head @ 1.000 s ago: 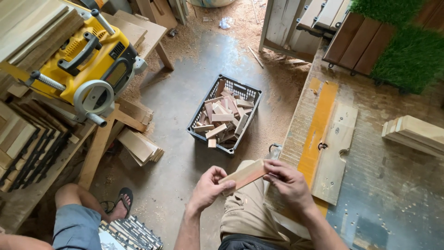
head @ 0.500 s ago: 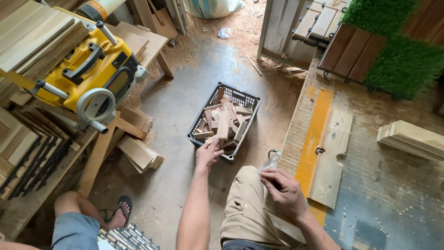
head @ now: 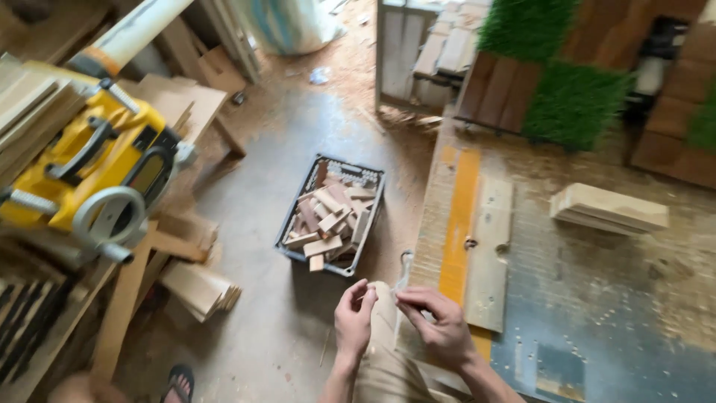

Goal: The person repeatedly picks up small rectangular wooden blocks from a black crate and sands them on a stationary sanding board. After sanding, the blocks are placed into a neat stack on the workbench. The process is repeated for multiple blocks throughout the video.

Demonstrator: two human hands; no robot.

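Wooden offcuts lay heaped in the black crate (head: pixel 332 216) on the floor, just ahead of both hands. The left hand (head: pixel 353 321) and right hand (head: pixel 440 328) met fingertip to fingertip over the knee — pinched together, but on what I cannot tell.

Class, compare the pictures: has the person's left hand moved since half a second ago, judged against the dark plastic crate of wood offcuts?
Yes. The left hand has pulled back from the dark plastic crate, toward the body, beside the right hand.
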